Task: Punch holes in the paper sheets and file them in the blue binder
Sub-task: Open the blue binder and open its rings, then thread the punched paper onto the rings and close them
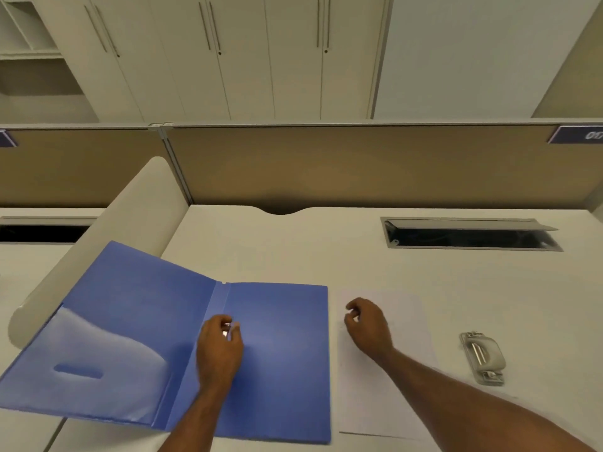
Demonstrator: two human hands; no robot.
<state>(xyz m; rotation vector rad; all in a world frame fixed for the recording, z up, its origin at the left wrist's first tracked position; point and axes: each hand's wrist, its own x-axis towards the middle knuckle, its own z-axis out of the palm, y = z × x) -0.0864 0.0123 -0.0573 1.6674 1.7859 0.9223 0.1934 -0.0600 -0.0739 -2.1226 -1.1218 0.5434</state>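
The blue binder lies open on the white desk, its left cover propped against a low rounded divider. My left hand rests over the binder's spine and pinches a small metal fastener piece near the fold. White paper sheets lie flat just right of the binder. My right hand hovers over the sheets' upper left part with fingers loosely curled, holding nothing. A grey metal hole punch sits to the right of the sheets.
An open cable tray slot is cut into the desk at the back right. A tan partition wall closes off the far edge. The rounded white divider borders the desk on the left.
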